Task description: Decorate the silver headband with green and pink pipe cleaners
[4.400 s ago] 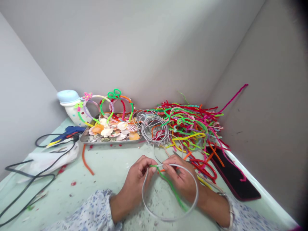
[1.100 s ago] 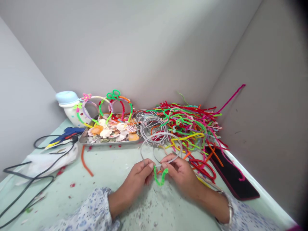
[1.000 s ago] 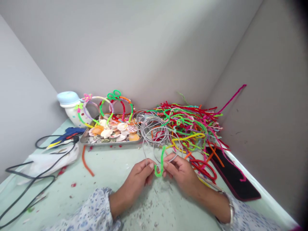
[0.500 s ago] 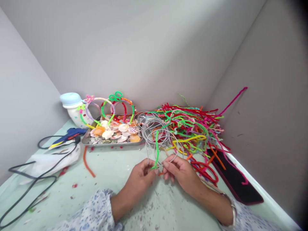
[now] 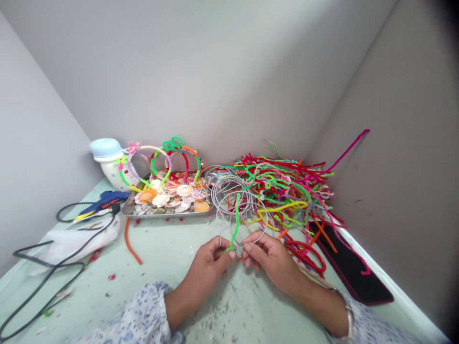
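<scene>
Head view: pale-green bench (image 5: 161, 248), speckled w/ scraps, sits in a corner of plain grey walls. Your 2 hands meet at centre. Left hand (image 5: 211, 260) is pinched on the foot of 1 green pipe cleaner (image 5: 235, 222), which stands up btwn them. Right hand (image 5: 267, 255) is pinched on 1 grey hoop (image 5: 266, 223) beside it. Behind: 1 shell tray (image 5: 165, 211), approx. 3 wrapped hoops (image 5: 158, 160), 1 glue gun (image 5: 102, 198), 1 jar (image 5: 107, 160). Pipe cleaner pile (image 5: 287, 191) & bare hoop stack (image 5: 225, 191) are too tangled to count. Your forearms are cut off at the bottom edge.
</scene>
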Demonstrator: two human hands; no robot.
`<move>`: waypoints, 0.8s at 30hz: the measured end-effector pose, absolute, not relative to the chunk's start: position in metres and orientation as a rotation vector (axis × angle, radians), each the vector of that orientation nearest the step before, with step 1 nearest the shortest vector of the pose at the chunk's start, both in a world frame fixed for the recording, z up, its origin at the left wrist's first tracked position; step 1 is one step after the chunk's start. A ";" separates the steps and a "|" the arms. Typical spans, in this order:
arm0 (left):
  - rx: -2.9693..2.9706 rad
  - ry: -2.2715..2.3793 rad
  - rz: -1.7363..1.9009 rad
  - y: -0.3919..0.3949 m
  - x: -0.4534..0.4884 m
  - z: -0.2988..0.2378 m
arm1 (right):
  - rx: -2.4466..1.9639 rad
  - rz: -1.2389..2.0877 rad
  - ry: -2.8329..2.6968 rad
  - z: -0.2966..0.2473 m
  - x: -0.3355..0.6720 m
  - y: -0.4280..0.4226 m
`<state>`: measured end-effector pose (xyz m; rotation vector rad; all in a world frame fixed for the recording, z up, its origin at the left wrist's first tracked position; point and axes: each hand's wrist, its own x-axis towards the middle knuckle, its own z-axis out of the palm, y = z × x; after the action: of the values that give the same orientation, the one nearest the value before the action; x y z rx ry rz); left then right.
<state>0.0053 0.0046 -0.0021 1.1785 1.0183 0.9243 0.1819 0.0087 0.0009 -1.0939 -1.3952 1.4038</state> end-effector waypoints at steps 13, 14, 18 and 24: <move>1.200 1.041 0.927 0.005 0.007 -0.002 | -1.105 1.313 -1.479 -0.005 0.184 0.006; 1.198 1.039 0.924 0.005 0.007 -0.002 | -1.106 1.307 -1.481 -0.005 0.184 0.006; 1.180 1.055 0.914 0.004 0.007 -0.002 | -1.091 1.298 -1.497 -0.005 0.184 0.006; 1.142 1.026 0.918 0.004 0.007 0.000 | -1.090 1.276 -1.525 -0.003 0.184 0.005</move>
<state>0.0070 0.0039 -0.0002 1.1416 1.0257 0.9175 0.1840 0.0047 -0.0029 -1.0900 -1.5255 1.2762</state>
